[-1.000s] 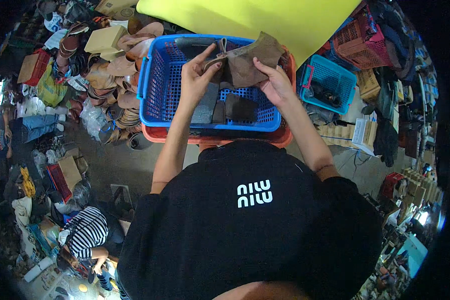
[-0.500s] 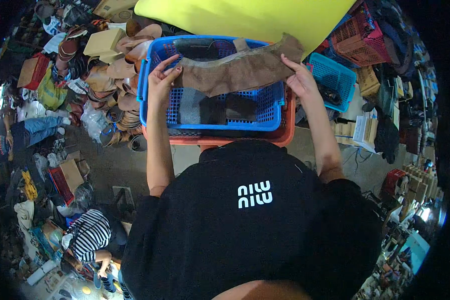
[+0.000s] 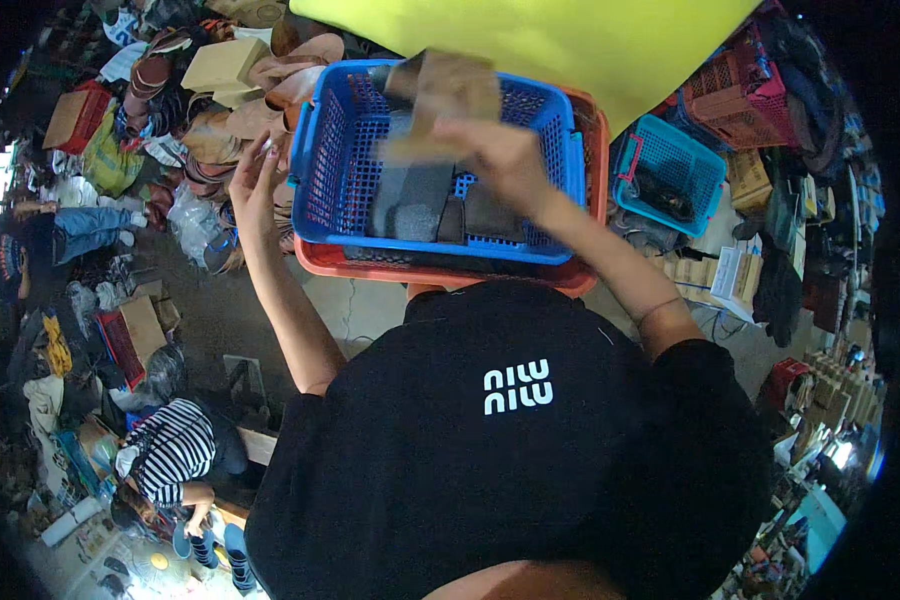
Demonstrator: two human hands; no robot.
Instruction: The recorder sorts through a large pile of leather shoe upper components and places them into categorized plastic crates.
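A blue plastic basket stands before me, inside an orange basket. Over it my right hand grips a brown piece of leather or fabric, which is bent and smeared by motion. Off the basket's left side, my left hand is raised with its fingers stretched up, apart from the brown piece. Grey and dark flat pieces lie in the basket, partly under the right hand's shadow.
Beyond the basket spreads a yellow sheet. Curved brown pieces are heaped at the left. To the right is a teal basket with dark items. A person in a striped shirt sits at the lower left.
My left hand has let go of the brown piece and moved left, outside the basket. My right hand has swung left over the basket with the piece, which was stretched between both hands.
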